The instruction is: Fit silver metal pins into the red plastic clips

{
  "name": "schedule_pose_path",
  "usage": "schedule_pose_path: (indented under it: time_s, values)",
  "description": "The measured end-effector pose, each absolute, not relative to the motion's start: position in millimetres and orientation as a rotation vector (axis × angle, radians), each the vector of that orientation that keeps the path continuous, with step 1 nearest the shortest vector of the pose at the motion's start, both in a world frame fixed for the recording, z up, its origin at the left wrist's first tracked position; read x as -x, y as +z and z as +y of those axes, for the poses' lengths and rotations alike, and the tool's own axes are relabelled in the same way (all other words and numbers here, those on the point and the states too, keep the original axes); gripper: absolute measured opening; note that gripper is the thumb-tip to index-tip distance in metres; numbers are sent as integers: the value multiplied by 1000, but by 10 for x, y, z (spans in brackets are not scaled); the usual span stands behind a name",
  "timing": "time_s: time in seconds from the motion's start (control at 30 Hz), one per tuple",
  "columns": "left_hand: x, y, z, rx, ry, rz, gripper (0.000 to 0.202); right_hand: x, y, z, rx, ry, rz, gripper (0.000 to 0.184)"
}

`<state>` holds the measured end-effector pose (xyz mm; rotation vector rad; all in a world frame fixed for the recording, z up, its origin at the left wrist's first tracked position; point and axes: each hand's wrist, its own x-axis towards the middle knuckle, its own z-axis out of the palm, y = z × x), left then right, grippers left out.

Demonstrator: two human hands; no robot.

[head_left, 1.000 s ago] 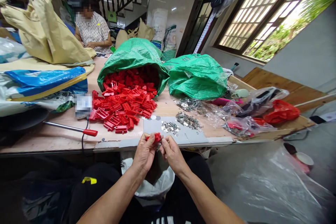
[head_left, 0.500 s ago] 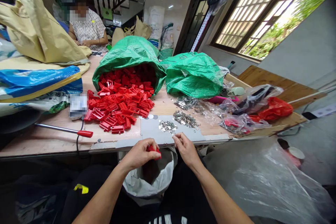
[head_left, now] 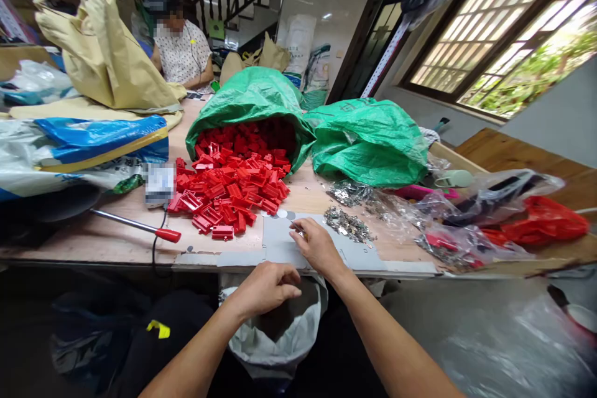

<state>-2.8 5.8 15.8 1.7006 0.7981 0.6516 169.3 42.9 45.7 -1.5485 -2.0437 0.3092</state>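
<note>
Left hand: The left hand (head_left: pixel 269 289) hangs over the mouth of a white sack (head_left: pixel 298 345), fingers loosely bent and thumb apart, with nothing seen in its grasp.
Right hand: The right hand (head_left: pixel 318 247) reaches over a gray board (head_left: pixel 282 242) at the table's near edge, thumb and fingers drawn together beside a few shiny bits (head_left: pixel 299 234); whether it grips any, one cannot tell.
Red parts: A heap of red parts (head_left: pixel 228 189) spills from a green bag (head_left: pixel 252 90) onto the table (head_left: pixel 125 217), left of the board.
Metal pieces: A pile of metal pieces (head_left: pixel 347 224) lies just right of the right hand, partly on the board.
Lever: A red-tipped lever (head_left: pixel 135 222) juts across the table at left.
Co-worker: A person in a dotted shirt (head_left: pixel 180 53) sits at the table's far side.
</note>
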Motion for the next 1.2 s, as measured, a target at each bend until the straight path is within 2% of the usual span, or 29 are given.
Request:
schedule_pose_path:
  time_s: [0.1,0.17,0.27,0.33,0.47,0.6,0.8,0.93,1.07,1.2]
  values:
    - [10,244,108,-1495,842,805,9,-1376,446,696,1413,339,-2154,18]
    - [16,279,150,-1355,967,821,9,-1193,414,857,1364,343,-2221,30]
    - [52,289,210,-1257,1108,891,13,-993,353,1040,1375,323,-2332,46]
    - [79,284,236,-1227,1164,915,15,-914,319,1118,1408,309,-2374,50]
    - [103,288,261,-1142,1213,909,17,-882,304,1168,1416,330,-2306,44]
    - [120,297,299,-784,1196,816,27,-1059,425,1024,1321,365,-2147,36]
    - [131,275,306,-340,924,617,44,-1536,656,388,1253,432,-2169,31]
    - [37,241,207,-473,728,514,32,-1740,653,-13,1175,560,-2235,32]
    - [-32,217,145,-574,644,482,41,-2029,599,-115,1387,662,-1947,24]
    - [-22,205,163,-553,698,499,44,-2425,490,-33,1726,431,-1746,18]
